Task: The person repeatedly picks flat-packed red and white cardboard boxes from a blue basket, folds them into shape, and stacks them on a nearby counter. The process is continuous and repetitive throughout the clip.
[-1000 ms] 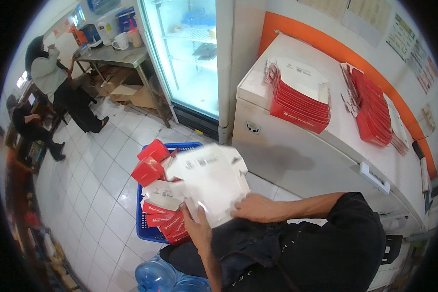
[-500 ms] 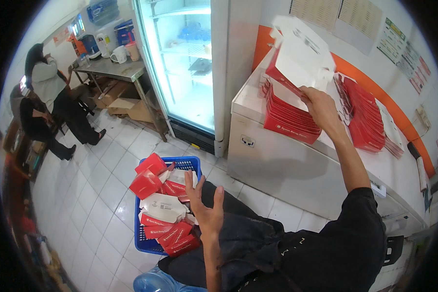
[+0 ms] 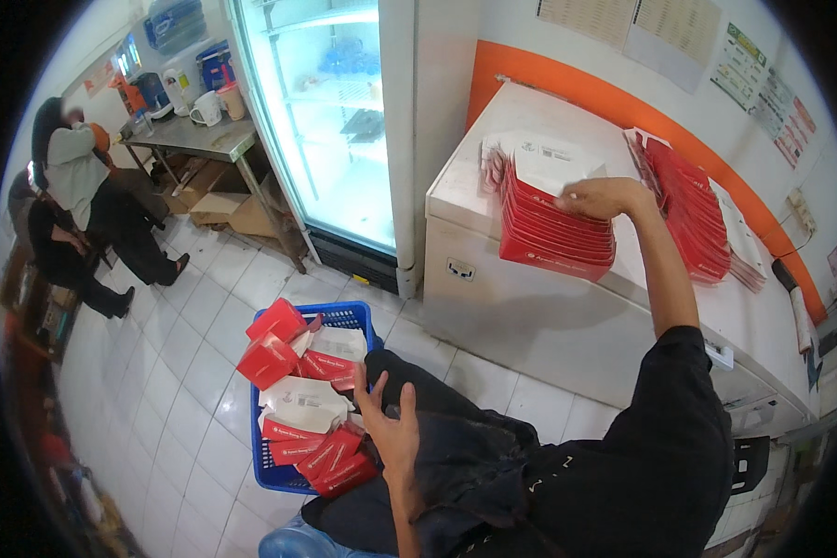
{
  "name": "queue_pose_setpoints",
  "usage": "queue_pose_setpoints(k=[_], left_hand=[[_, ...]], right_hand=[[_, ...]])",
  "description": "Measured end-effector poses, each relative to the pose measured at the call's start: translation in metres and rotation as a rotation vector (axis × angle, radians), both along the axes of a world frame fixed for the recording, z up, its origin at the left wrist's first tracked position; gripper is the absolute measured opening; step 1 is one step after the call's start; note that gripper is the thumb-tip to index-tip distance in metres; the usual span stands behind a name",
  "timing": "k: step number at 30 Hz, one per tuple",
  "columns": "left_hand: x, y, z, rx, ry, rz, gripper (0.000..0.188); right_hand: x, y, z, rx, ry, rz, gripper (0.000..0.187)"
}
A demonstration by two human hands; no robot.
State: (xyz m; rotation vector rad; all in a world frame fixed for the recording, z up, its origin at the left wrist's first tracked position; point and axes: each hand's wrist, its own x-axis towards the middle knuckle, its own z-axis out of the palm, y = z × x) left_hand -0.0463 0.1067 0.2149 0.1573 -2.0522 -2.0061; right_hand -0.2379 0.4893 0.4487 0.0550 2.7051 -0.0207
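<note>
My right hand (image 3: 606, 197) is over a stack of nested red and white cardboard food boxes (image 3: 553, 244), its fingers curled closed on the right edge of the top box. That box's white lid (image 3: 551, 166) lies back over the stack. The fingertips are partly hidden against the cardboard. Lower down, my left hand (image 3: 395, 435) is held up with fingers apart and holds nothing. It is beside a blue plastic basket (image 3: 261, 458) heaped with loose red and white boxes (image 3: 305, 405), some of them tilted.
The stack stands on a white chest freezer (image 3: 493, 321), left of a second stack of red boxes (image 3: 696, 221). A lit glass-door fridge (image 3: 321, 139) and a metal table (image 3: 209, 139) are farther back. Two people are at the far left. A blue bottle (image 3: 298, 541) is by my leg.
My right hand has come down with the raised box, which now rests on the stack. My left hand stays spread beside the basket. The view has shifted slightly.
</note>
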Motion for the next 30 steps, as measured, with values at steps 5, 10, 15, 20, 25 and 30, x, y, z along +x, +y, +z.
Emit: queue_pose_setpoints(k=[5, 10, 15, 20, 25, 30], left_hand=[[0.004, 0.000, -0.011, 0.048, -0.057, 0.036, 0.077], [0.017, -0.027, -0.036, 0.001, -0.065, 0.127, 0.074], [0.039, -0.042, -0.062, -0.026, -0.196, 0.201, 0.073], [0.067, -0.064, -0.085, -0.034, -0.248, 0.289, 0.071], [0.089, -0.079, -0.103, 0.008, -0.414, 0.395, 0.068], [0.125, -0.083, -0.114, -0.007, -0.522, 0.496, 0.065]], right_hand=[[0.012, -0.038, -0.039, -0.056, 0.190, -0.086, 0.096], [0.035, -0.066, -0.066, -0.166, 0.787, -0.017, 0.082], [0.038, -0.058, -0.100, -0.067, 0.876, -0.063, 0.060], [0.008, -0.038, -0.091, -0.101, 0.834, -0.032, 0.055], [-0.010, -0.077, -0.106, -0.082, 1.088, 0.324, 0.049], [-0.016, -0.272, -0.221, -0.899, 0.624, 0.485, 0.071]])
